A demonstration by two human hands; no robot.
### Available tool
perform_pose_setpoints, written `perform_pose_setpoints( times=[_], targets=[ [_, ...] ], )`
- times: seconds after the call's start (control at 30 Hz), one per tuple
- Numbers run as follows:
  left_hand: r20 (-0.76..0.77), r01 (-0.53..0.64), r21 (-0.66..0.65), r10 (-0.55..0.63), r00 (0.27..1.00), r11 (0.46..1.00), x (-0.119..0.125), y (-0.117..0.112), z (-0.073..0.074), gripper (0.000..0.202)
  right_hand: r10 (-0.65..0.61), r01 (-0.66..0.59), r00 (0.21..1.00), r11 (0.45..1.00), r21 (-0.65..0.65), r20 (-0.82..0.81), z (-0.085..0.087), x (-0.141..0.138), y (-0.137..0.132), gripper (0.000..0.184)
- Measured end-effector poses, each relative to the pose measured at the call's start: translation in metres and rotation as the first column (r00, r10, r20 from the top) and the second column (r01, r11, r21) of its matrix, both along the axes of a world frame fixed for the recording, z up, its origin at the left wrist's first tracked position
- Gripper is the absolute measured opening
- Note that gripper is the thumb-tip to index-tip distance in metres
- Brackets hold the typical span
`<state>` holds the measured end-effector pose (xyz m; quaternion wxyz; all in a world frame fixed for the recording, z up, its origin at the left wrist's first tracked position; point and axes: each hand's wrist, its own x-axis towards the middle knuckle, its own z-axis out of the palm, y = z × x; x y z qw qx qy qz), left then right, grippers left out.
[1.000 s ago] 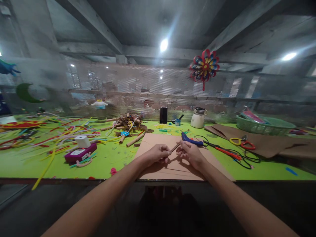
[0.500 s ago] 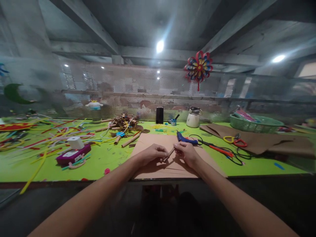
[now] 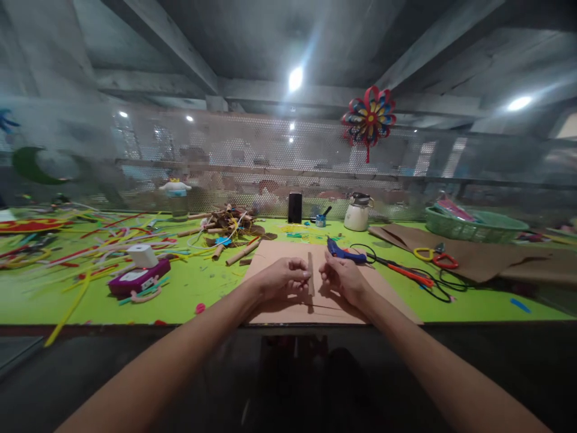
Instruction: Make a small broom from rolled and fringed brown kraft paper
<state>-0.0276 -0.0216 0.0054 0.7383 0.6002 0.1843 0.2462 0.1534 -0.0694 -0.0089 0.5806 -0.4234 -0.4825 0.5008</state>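
Between the thumb and fingers of my left hand (image 3: 286, 276) is a narrow brown paper strip (image 3: 311, 270), held nearly upright; whether it is flat or rolled I cannot tell. My right hand (image 3: 345, 279) is a short way to the right of the strip, fingers loosely curled and apart, with nothing visible in them. Both hands are over a light brown sheet (image 3: 270, 251) at the table's front edge. Just beyond my right hand, a blue glue gun (image 3: 346, 254) lies on the sheet, its black cord running to the right.
Scissors (image 3: 435, 255) lie on dark brown paper (image 3: 487, 258) at right, near a green basket (image 3: 478, 225). A jug (image 3: 357, 213) and a dark phone-like slab (image 3: 294, 208) stand behind. Brown paper rolls (image 3: 243, 252), a purple box (image 3: 139, 276) and coloured strips (image 3: 85, 258) are at left.
My right hand has let go of the brown paper strip and moved slightly away. The strip has turned from slanted to nearly upright in my left hand. The view has shifted slightly.
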Motion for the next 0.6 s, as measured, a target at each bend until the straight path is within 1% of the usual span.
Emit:
perform_pose_setpoints(
  times=[0.13, 0.2, 0.3, 0.43, 0.6],
  targets=[
    [0.097, -0.087, 0.087, 0.078, 0.992, 0.992, -0.002, 0.007, 0.000, 0.026, 0.133, -0.134, 0.982, 0.991, -0.002, 0.136, -0.003, -0.004, -0.007, 0.050],
    [0.130, -0.117, 0.116, 0.101, 0.986, 0.986, -0.003, 0.007, 0.001, 0.025, 0.195, -0.202, 0.957, 0.979, 0.011, 0.216, -0.004, -0.005, -0.011, 0.049],
    [0.143, -0.167, 0.135, 0.147, 0.979, 0.977, -0.003, 0.004, 0.004, 0.024, 0.249, -0.269, 0.913, 0.963, 0.020, 0.323, -0.002, -0.007, -0.014, 0.048],
    [0.140, -0.240, 0.140, 0.221, 0.965, 0.960, -0.003, 0.001, 0.007, 0.027, 0.268, -0.296, 0.879, 0.955, 0.010, 0.394, 0.001, -0.008, -0.015, 0.045],
    [0.118, -0.258, 0.168, 0.241, 0.963, 0.951, -0.004, -0.003, 0.011, 0.027, 0.220, -0.248, 0.893, 0.969, 0.021, 0.394, 0.001, -0.009, -0.014, 0.041]
  ],
)
